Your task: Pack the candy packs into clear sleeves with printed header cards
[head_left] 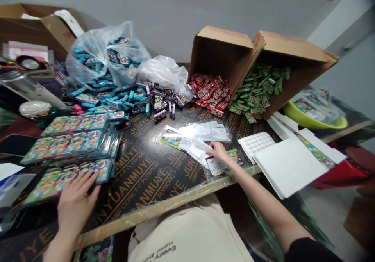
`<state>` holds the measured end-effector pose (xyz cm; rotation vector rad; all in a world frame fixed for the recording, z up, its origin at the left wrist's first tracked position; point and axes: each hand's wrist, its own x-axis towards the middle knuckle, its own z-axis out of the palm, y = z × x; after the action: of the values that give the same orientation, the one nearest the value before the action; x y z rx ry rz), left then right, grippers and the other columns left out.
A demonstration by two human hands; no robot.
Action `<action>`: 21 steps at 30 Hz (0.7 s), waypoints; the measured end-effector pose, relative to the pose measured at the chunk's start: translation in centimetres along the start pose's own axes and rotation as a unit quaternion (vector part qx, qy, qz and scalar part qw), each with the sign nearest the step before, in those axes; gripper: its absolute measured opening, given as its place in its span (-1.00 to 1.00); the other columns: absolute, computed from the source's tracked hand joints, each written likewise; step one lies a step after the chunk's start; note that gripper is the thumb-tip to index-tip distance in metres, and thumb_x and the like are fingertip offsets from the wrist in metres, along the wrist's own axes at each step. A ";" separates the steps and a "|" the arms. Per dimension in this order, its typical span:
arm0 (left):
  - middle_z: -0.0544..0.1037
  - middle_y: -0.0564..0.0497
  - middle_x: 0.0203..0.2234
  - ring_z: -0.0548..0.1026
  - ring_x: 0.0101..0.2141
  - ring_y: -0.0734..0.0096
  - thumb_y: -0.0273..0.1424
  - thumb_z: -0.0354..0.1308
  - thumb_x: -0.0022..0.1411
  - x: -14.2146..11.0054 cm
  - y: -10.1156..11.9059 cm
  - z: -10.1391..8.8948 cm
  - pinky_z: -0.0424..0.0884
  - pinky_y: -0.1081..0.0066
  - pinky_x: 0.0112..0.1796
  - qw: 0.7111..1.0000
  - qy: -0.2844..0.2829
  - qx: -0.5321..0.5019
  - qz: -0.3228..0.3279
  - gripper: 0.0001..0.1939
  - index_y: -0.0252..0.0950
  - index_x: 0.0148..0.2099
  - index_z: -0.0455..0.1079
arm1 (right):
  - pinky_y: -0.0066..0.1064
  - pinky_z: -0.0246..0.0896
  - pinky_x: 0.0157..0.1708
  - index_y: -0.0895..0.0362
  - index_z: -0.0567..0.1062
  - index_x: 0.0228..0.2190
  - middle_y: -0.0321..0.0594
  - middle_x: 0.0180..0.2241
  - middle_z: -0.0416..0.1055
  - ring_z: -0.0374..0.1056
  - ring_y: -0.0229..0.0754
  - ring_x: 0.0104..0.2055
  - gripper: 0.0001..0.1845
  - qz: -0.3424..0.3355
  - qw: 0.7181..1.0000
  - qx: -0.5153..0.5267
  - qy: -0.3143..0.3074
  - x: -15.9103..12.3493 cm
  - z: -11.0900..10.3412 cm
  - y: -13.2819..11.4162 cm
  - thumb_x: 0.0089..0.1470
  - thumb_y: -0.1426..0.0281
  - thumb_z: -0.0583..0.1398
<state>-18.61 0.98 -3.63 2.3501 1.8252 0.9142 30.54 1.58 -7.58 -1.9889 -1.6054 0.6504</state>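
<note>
My left hand [77, 199] lies with its fingers stretched out over the near edge of a row of colourful clear-wrapped packs [104, 168]. Behind it, more of these packs [70, 143] are stacked in rows. My right hand [219, 152] is closed, thumb and fingers pinching the edge of a whitish plastic sleeve [199, 150] on the black tabletop. Under and around that sleeve are a green printed card [172, 140] and other clear sleeves [205, 130]. Another printed piece [215, 166] lies just below my right wrist.
Blue boxes [102, 100] spill from clear bags [88, 51], beside purple boxes [159, 102]. Two tipped cartons [222, 35] hold red packets [209, 92] and green packets [254, 92]. At right are white cards [290, 166] and a yellow-green basin [319, 121]. The table's wooden edge [164, 199] runs close to me.
</note>
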 end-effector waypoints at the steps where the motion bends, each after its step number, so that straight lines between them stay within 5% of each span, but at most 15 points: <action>1: 0.02 0.44 0.15 0.17 0.11 0.13 -0.37 0.11 0.04 -0.1 -0.7 0.7 0.06 -0.05 0.09 1.000 -0.021 0.006 0.000 -0.43 0.16 0.10 0.11 | -0.44 0.06 -0.41 0.17 0.35 -0.64 -0.36 -0.63 0.27 0.21 -0.25 -0.48 -0.81 -0.007 1.000 0.016 0.002 0.0 0.0 -0.1 -0.28 0.34 0.25; 5: 0.10 0.21 0.17 0.15 0.12 0.05 -0.29 0.17 -0.01 0.2 -0.1 1.7 0.02 -0.07 0.09 0.999 -0.013 -0.006 -0.047 -0.51 -0.03 0.02 0.23 | -0.36 0.15 -0.27 0.16 0.46 -0.47 -0.25 -0.43 0.43 0.30 -0.19 -0.32 -0.84 -0.053 0.995 0.082 0.029 -0.6 -1.2 -1.5 -0.07 0.38 0.09; 9: 0.38 0.03 0.01 0.31 0.01 0.14 -0.19 0.15 0.02 1.7 6.4 2.6 0.14 0.06 0.05 0.969 -0.034 -0.177 -0.166 -0.55 -0.14 -0.01 0.31 | -0.21 -0.09 0.07 0.05 0.53 -0.53 -0.26 -0.07 0.37 0.09 -0.12 0.10 -0.85 -0.148 0.966 0.204 0.066 -2.3 -1.5 -5.5 -0.11 0.45 0.14; 13: 0.38 -0.17 0.00 0.32 0.01 0.18 -0.20 0.14 0.05 3.7 14.2 4.9 0.24 0.18 -0.01 0.817 -0.210 -0.490 -0.220 -0.39 -0.31 0.12 0.17 | -0.18 -0.27 0.16 0.01 0.53 -0.64 -0.41 0.14 0.09 -0.21 -0.11 0.24 -0.93 -0.184 0.936 0.300 -0.001 -3.9 -0.5 -10.2 -0.24 0.44 0.28; 17: 0.47 -0.21 -0.13 0.45 -0.14 0.19 -0.35 0.25 -0.06 5.0 18.2 6.5 0.36 0.25 -0.14 0.639 -0.331 -0.654 -0.232 -0.38 -0.36 0.08 0.20 | -0.18 -0.30 0.16 0.03 0.54 -0.60 -0.37 0.16 0.04 -0.22 -0.10 0.25 -0.97 -0.201 0.914 0.339 -0.090 -4.3 -0.2 -12.0 -0.20 0.39 0.27; 21: 0.53 -0.13 -0.29 0.51 -0.31 0.24 -0.51 0.33 -0.23 5.7 18.4 6.3 0.40 0.30 -0.26 0.612 -0.377 -0.661 -0.214 -0.24 -0.37 0.08 0.17 | -0.17 0.00 0.04 0.01 0.43 -0.22 -0.20 0.09 0.17 0.14 -0.09 0.09 -0.71 -0.141 0.874 0.452 -0.109 -3.6 -1.1 -11.3 -0.06 0.32 0.14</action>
<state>1.18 2.38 0.32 0.9423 0.6894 0.6015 22.12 0.03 0.74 -0.9993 -1.2893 1.2478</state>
